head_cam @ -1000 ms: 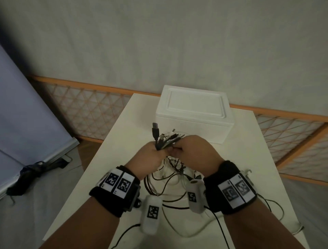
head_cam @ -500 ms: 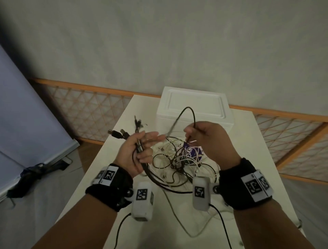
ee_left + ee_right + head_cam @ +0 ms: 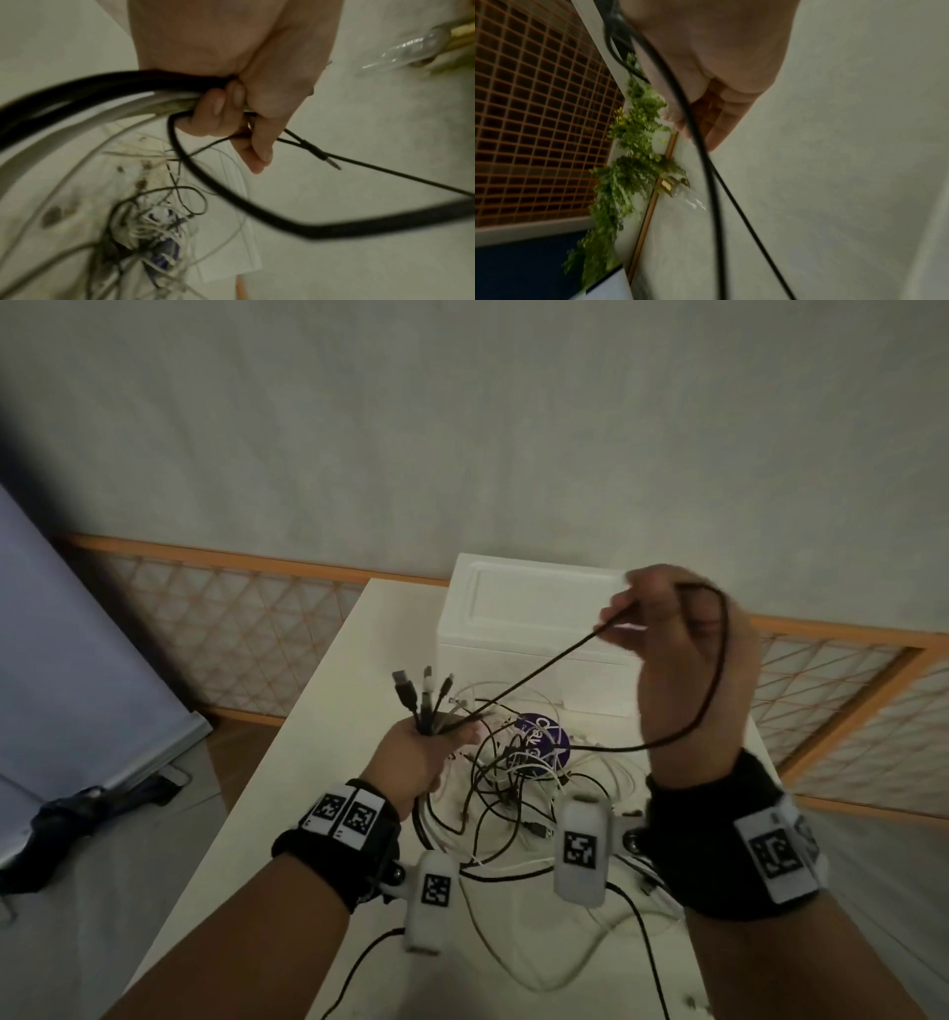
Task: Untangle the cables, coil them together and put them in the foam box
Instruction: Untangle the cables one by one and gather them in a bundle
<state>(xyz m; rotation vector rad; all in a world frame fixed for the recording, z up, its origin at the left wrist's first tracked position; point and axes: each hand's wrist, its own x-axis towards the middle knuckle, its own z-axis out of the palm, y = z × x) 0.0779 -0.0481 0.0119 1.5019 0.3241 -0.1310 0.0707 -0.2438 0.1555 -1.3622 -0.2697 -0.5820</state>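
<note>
Left hand [image 3: 416, 762] fisted round bunched plug ends [image 3: 423, 693], right hand [image 3: 667, 634] pinching thin black cord [image 3: 539, 672]

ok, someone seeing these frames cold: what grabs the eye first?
The right hand, raised in front of the white foam box, pulls a black cable taut across the frame and loops it round its back. The left hand grips a bunch of cable ends with plugs fanned upward. Between the wrists, a tangle of black and white cables lies on the white table over a purple label.
</note>
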